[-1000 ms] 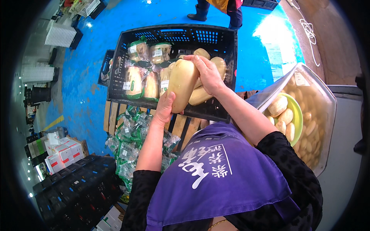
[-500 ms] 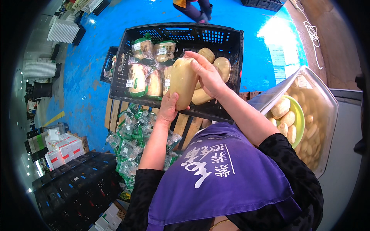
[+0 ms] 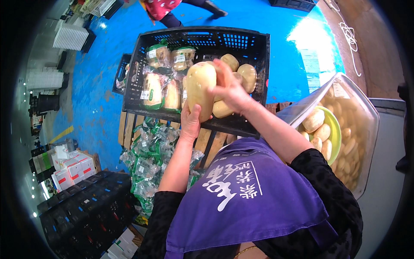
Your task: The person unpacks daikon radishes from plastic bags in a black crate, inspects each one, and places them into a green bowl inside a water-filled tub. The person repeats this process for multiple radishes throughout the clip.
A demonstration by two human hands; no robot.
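Note:
Over the near side of a black crate (image 3: 241,125), my left hand (image 3: 191,123) grips the lower end of a thick, pale lotus root (image 3: 201,88) held upright. My right hand (image 3: 233,88) is beside it, somewhat blurred, fingers stretched and thumb apart near the root's right side; whether it touches is unclear. Bagged lotus roots (image 3: 152,90) with green-edged wrappers and white labels fill the crate's left part. Loose lotus roots (image 3: 247,78) lie at its right, partly behind my right hand.
The crate rests on a wooden pallet (image 3: 126,127). Green-and-clear plastic bags (image 3: 148,159) pile up left of my apron. At right, a metal tub (image 3: 366,142) of murky water holds lotus roots and a green bowl (image 3: 335,134). Another person (image 3: 166,11) walks beyond the crate.
My right hand has come off the lotus root's top and shifted right and down beside it. The left hand keeps its hold. The person beyond has moved left.

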